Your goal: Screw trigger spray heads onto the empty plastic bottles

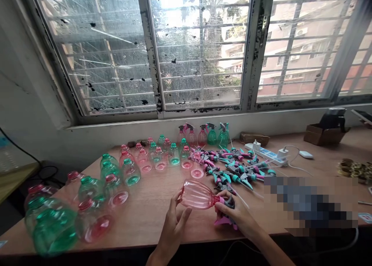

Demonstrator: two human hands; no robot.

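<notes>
My left hand [173,226] holds a clear pink plastic bottle [198,195] on its side just above the wooden table [151,215], fingers curled round its base end. My right hand [236,215] is closed on a pink and grey trigger spray head [226,211] at the bottle's neck. A pile of pink and teal trigger spray heads [232,169] lies just beyond my hands. Several assembled spray bottles [207,135] stand upright by the wall under the window.
Several pink and green capped bottles [128,169] lie and stand across the table's left half, the nearest large green one [49,227] at the front left edge. A white power strip [269,153], a brown box [322,134] and brass rings [354,169] sit to the right.
</notes>
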